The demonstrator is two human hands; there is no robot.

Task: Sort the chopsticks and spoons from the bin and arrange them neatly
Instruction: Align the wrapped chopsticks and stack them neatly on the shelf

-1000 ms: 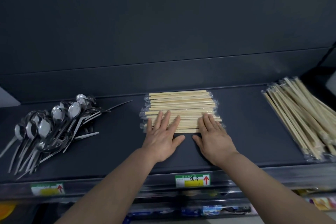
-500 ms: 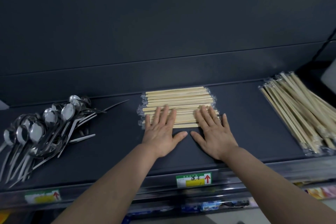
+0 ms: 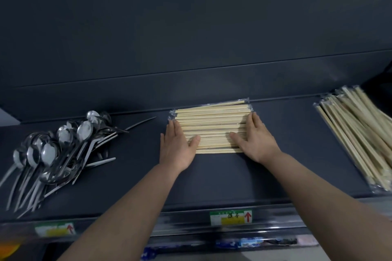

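Note:
A flat row of wrapped wooden chopsticks (image 3: pixel 212 127) lies crosswise in the middle of the dark shelf (image 3: pixel 286 154). My left hand (image 3: pixel 176 146) rests flat at the row's left end, fingers straight, thumb lying on the sticks. My right hand (image 3: pixel 255 136) rests flat at the right end, fingers straight over the stick ends. A heap of metal spoons (image 3: pixel 55 148) sits at the left of the shelf. A second bundle of wrapped chopsticks (image 3: pixel 360 137) lies slanted at the right.
The shelf has a dark back wall (image 3: pixel 191 48) close behind the chopsticks. Its front rail carries a green and yellow label with a red arrow (image 3: pixel 231 217) and another label (image 3: pixel 55 230) at the left. Packaged goods show below the rail.
Both hands have moved apart from the near side of the row to its two ends. The row now looks squarer and sits a little farther back.

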